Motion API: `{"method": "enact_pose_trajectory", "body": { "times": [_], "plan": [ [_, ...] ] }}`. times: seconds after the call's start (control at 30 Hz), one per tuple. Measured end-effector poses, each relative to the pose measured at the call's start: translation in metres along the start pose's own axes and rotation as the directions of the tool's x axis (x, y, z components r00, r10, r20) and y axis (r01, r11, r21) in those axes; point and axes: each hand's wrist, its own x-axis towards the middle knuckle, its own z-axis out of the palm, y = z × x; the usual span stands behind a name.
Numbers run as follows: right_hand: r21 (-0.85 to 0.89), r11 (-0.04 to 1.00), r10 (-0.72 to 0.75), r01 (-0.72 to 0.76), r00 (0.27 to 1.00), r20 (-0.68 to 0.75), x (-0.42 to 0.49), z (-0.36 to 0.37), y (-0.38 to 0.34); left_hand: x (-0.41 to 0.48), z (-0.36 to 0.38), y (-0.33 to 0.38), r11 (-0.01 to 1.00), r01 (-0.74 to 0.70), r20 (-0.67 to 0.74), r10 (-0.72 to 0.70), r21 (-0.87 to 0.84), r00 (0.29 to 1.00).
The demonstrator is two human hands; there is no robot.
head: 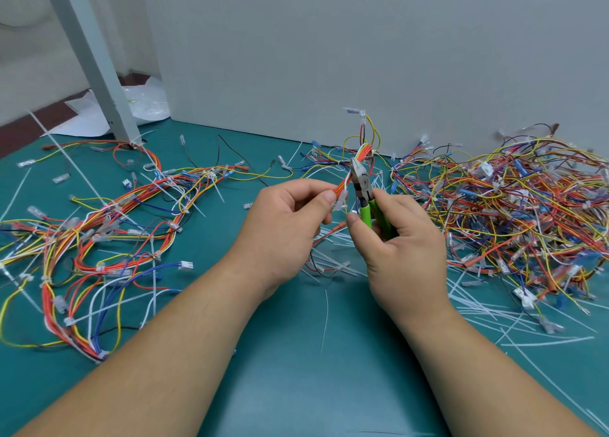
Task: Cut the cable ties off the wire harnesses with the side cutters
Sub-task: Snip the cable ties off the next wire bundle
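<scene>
Pinching a raised wire harness (pixel 364 150) between thumb and fingers, left hand (pixel 283 229); gripping green-handled side cutters (pixel 362 183), tips beside its wires, right hand (pixel 402 242); tangled harness piles (pixel 514 212) on teal mat (pixel 296 370) either side.

Soft, even, fairly bright light falls from above, leaving only faint shadows beside the forearms on the green mat (pixel 296 387). Wide-angle distortion tilts the grey post (pixel 89 57) at far left. The wire pile (pixel 527 212) at right looks slightly smeared.
</scene>
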Motion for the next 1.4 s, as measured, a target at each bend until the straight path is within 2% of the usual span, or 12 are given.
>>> {"method": "enact_pose_trajectory", "body": {
  "times": [0.17, 0.23, 0.3, 0.4, 0.5, 0.63, 0.73, 0.83, 0.97, 1.03, 1.3, 1.4],
  "plan": [
    [0.039, 0.999, 0.016, -0.016, 1.000, 0.017, 0.004, 0.000, 0.001, 0.000, 0.001, 0.003, 1.000, 0.008, -0.023, -0.009, -0.014, 1.000],
    [0.218, 0.963, 0.156, -0.157, 0.988, 0.018, 0.004, 0.001, 0.003, -0.001, 0.001, 0.004, 1.000, 0.012, -0.040, -0.013, -0.028, 0.999],
    [0.480, 0.832, 0.275, -0.278, 0.958, 0.079, 0.003, 0.000, 0.003, -0.001, 0.001, 0.006, 0.999, 0.020, -0.060, -0.022, -0.033, 0.998],
    [0.710, 0.616, 0.240, -0.342, 0.939, 0.245, 0.002, 0.000, 0.005, -0.002, 0.002, 0.007, 1.000, 0.025, -0.079, -0.026, -0.011, 0.997],
    [0.698, 0.602, 0.116, -0.387, 0.908, 0.404, -0.002, 0.003, 0.005, -0.002, 0.003, 0.007, 1.000, 0.016, -0.116, -0.013, 0.020, 0.993],
    [0.578, 0.746, -0.021, -0.330, 0.856, 0.516, -0.007, 0.003, 0.005, -0.002, 0.002, 0.009, 0.998, 0.034, -0.100, -0.038, -0.049, 0.994],
    [0.539, 0.774, -0.054, -0.333, 0.813, 0.580, -0.008, 0.005, 0.003, -0.002, 0.002, 0.011, 0.997, 0.042, -0.079, -0.046, -0.058, 0.996],
    [0.592, 0.691, 0.026, -0.415, 0.833, 0.553, -0.009, 0.005, 0.001, -0.003, 0.002, 0.011, 0.997, 0.060, -0.048, -0.062, -0.042, 0.997],
    [0.745, 0.446, 0.099, -0.497, 0.854, 0.511, -0.003, 0.003, 0.001, -0.003, 0.005, 0.012, 0.994, 0.099, 0.032, -0.097, -0.043, 0.995],
    [0.782, 0.367, 0.101, -0.503, 0.858, 0.504, 0.001, -0.001, -0.002, -0.004, 0.006, 0.011, 0.993, 0.116, 0.041, -0.115, -0.020, 0.993],
    [0.835, 0.240, 0.094, -0.496, 0.868, 0.488, 0.005, -0.013, -0.012, -0.005, 0.004, 0.004, 0.964, 0.003, 0.038, -0.014, 0.265, 0.999],
    [0.836, 0.229, 0.115, -0.498, 0.867, 0.485, 0.006, -0.014, -0.011, -0.005, 0.004, 0.005, 0.968, -0.055, 0.025, 0.050, 0.245, 0.998]
  ]
}}
